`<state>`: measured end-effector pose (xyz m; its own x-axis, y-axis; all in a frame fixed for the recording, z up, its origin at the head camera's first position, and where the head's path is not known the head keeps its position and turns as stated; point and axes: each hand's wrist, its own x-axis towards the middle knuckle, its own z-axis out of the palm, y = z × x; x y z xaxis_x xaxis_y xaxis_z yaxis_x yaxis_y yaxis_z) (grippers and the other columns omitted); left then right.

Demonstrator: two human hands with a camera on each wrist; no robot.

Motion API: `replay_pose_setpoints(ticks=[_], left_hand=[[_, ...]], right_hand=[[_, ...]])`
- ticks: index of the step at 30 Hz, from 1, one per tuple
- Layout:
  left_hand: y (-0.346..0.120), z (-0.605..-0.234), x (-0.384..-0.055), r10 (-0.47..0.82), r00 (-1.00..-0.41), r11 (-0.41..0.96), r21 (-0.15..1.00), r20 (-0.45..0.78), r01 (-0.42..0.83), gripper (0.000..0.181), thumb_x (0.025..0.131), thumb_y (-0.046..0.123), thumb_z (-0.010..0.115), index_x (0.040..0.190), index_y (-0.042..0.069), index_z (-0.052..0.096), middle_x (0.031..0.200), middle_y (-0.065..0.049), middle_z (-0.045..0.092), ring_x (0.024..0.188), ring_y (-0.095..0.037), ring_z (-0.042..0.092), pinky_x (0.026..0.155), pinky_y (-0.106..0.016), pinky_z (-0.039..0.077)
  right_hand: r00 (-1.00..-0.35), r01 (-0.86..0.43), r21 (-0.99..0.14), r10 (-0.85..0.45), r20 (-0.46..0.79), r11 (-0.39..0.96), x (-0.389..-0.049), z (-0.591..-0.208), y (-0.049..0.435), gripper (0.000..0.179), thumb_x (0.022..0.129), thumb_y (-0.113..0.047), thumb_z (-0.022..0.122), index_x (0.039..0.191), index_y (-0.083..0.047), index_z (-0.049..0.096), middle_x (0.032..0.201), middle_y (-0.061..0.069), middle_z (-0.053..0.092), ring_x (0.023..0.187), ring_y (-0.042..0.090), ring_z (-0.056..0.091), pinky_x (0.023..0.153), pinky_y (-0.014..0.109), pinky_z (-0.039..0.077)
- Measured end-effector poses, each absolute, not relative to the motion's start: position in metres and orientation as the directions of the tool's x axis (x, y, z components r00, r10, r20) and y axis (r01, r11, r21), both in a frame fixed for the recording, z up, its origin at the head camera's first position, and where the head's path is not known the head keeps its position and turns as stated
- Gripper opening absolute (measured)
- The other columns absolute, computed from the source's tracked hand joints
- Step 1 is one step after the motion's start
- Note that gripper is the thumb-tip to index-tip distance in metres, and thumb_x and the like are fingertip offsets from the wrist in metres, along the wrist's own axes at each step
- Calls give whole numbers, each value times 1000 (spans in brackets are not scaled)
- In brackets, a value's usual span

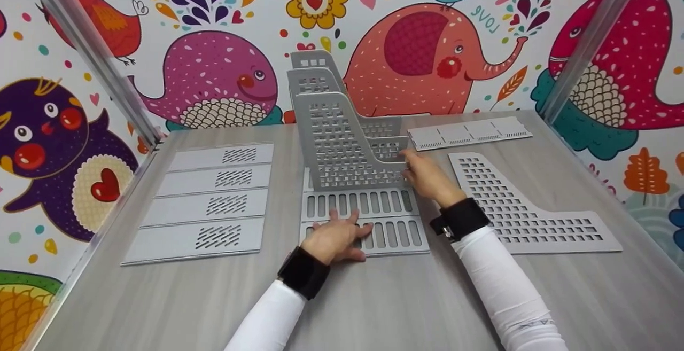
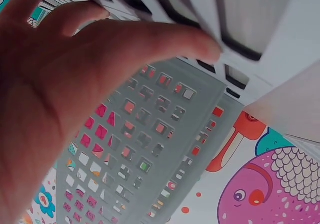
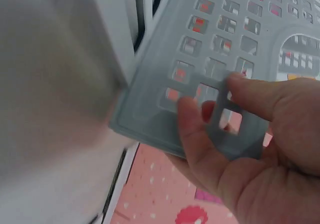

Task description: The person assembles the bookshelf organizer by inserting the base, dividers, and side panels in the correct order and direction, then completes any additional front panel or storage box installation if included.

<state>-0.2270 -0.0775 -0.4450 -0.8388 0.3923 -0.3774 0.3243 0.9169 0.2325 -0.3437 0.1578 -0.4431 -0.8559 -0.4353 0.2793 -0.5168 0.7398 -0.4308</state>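
Right hand: mine (image 1: 430, 177) is clamped on the nearest upright panel (image 1: 342, 148), at its low right end, with digits on both faces (the right wrist view shows one through a square hole).
Left hand: my other one (image 1: 334, 236) has its fingers spread apart and rests on the slotted base (image 1: 385, 216), nothing pinched there that I can see.
Upright panel: it stands at the middle of the table (image 1: 187, 308), grey and full of small square holes, tall on the left and swooping down to a low end on the right.
Panels behind: two more upright panels (image 1: 315, 76) of like outline stand behind the one I hold, their tall ends showing above it.
Slotted base: it lies flat, its two visible rows of long rounded slots on the near side of the panel I grip.
Left strips: four pale strips (image 1: 176, 207) lie side by side, each with a patch of slanted slits.
Right side: a loose perforated panel (image 1: 513, 217) lies flat near my right forearm; beyond it lies a long pale piece (image 1: 470, 133) with short lines of division.
Wall: cartoon animals cover the backdrop (image 1: 230, 73).
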Motion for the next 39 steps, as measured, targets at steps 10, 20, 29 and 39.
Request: replay_pose_setpoints(ticks=[10, 20, 29, 39], left_hand=[[-79, -447, -227, 410, -843, 910, 217, -348, 353, 73, 87, 45, 71, 152, 34, 43, 166, -12, 26, 147, -57, 21, 100, -79, 37], [-77, -445, -229, 401, -847, 915, 206, -351, 347, 71, 86, 45, 72, 151, 35, 45, 167, -12, 26, 148, -56, 22, 101, -79, 36], [-75, -446, -227, 423, -840, 906, 151, -341, 395, 73, 85, 49, 71, 151, 35, 44, 165, -14, 28, 145, -57, 27, 96, -77, 42], [-80, -446, -227, 440, -836, 897, 205, -328, 392, 72, 86, 47, 72, 151, 34, 46, 165, -15, 29, 145, -59, 24, 95, -79, 41]], right_hand=[[-936, -277, -555, -351, -28, 784, -348, -426, 178, 47, 94, -17, 66, 130, 11, 53, 114, 29, 66, 102, 39, 64, 92, 51, 53], [-933, -226, -488, -332, -140, 843, -349, -427, 183, 22, 92, -11, 62, 100, 7, 73, 101, 25, 73, 86, 31, 67, 77, 43, 57], [-937, -238, -521, -335, -99, 820, -345, -430, 181, 27, 96, -11, 55, 104, 10, 71, 94, 23, 71, 78, 25, 62, 67, 34, 52], [-953, -164, -556, -277, -125, 815, -346, -434, 175, 22, 87, -11, 72, 97, 8, 71, 94, 23, 73, 78, 24, 63, 70, 35, 55]])
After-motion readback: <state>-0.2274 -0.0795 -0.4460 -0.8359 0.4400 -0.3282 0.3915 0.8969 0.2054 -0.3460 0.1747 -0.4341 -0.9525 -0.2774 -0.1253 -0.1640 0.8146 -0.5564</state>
